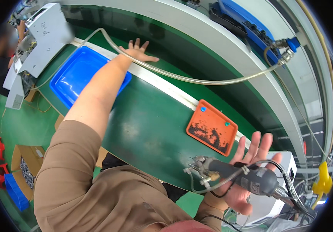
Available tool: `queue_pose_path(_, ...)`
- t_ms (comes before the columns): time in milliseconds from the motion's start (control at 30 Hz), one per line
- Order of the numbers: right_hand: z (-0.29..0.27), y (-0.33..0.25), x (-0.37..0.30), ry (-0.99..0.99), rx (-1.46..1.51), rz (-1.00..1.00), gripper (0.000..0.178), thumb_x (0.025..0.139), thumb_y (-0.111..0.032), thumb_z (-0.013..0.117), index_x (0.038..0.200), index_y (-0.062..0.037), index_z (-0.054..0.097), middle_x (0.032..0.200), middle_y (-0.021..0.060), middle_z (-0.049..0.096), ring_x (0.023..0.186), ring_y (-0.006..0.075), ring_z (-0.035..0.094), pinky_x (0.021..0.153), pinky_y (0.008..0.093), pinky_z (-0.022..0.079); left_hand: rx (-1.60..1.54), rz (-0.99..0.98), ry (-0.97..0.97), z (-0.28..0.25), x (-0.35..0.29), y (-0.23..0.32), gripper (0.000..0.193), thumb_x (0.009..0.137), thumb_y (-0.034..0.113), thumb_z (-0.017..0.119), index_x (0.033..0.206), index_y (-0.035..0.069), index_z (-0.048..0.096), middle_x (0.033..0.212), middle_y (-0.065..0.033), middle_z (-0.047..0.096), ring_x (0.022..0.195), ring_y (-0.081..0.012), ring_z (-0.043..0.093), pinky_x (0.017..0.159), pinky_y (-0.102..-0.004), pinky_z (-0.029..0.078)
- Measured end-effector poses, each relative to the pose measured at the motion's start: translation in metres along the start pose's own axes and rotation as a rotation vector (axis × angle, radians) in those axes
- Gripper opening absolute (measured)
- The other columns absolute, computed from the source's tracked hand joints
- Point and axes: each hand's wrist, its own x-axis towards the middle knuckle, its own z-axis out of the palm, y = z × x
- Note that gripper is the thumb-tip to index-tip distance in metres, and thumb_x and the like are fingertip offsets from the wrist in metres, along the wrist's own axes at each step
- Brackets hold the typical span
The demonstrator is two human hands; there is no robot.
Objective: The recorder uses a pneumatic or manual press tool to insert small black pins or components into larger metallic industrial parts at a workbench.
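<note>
Across one green workbench (147, 116), I'm seeing a single blue tray (68, 83) lying under the left forearm and a single orange tray (217, 118) sitting nearer the right hand. One clear hose (197, 81) is arching over the far side, and one grey cylindrical power tool (257, 181) is showing in front of the right palm. Its long axis is running slantwise, metal head (200, 170) leftward over the bench edge, cabled rear toward the lower right. From the right fingers, the tool is lying toward the body, crossing the palm; I'm not able to tell whether they're touching. The orange tray is sitting just left of those fingertips.

I'm counting two hands: the right hand (246, 159) is facing palm up, fingers standing apart, none curling round the tool; the left hand (138, 53) is spreading flat beyond the white rail (157, 81), well apart from the tool. Inside the orange tray two small caps are resting, one blue (203, 110), one teal (227, 124), beside dark bits (209, 135) too many to count.
</note>
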Motion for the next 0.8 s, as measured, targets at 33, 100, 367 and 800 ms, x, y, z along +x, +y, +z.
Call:
queue_pose_path(33,0.010,-0.003,0.003,0.104,0.063,-0.060,0.126,0.072,-0.067,0.078,0.163,-0.0093,0.012,0.166,0.0290,0.007,0.153,0.0496,0.012,0.123,0.0624,0.013,0.010,-0.007,-0.005,0.000,0.001,0.001,0.121,0.068,0.094,0.052,0.164,0.030,0.017,0.172,-0.0131,0.000,0.157,-0.0391,-0.003,0.115,-0.0749,-0.001)
queue_pose_path(100,0.022,-0.004,0.007,0.273,0.116,-0.183,0.126,0.072,-0.069,0.077,0.164,-0.0136,0.010,0.168,0.0264,-0.004,0.154,0.0489,0.004,0.122,0.0648,0.011,0.018,-0.001,-0.011,0.000,0.004,0.001,0.120,0.068,0.094,0.053,0.164,0.031,0.016,0.172,-0.0129,0.000,0.157,-0.0392,-0.003,0.115,-0.0753,0.000)
queue_pose_path(367,0.026,-0.006,-0.010,0.348,-0.645,-0.970,0.049,0.087,-0.018,0.068,0.135,-0.0214,0.058,0.162,0.0147,0.035,0.144,0.0387,0.041,0.114,0.0541,0.038,0.020,-0.038,-0.057,0.005,0.006,0.010,0.120,0.067,0.091,0.057,0.164,0.031,0.019,0.172,-0.0129,0.002,0.157,-0.0396,-0.004,0.113,-0.0771,0.000)
queue_pose_path(800,0.023,-0.070,0.004,0.036,-0.230,-0.471,0.083,0.087,-0.051,0.070,0.157,-0.0297,0.033,0.163,0.0126,0.035,0.148,0.0305,0.038,0.122,0.0576,0.022,-0.005,0.005,-0.006,-0.003,-0.007,0.017,0.123,0.066,0.096,0.051,0.165,0.030,0.016,0.172,-0.0144,0.004,0.157,-0.0404,-0.001,0.115,-0.0736,-0.001)
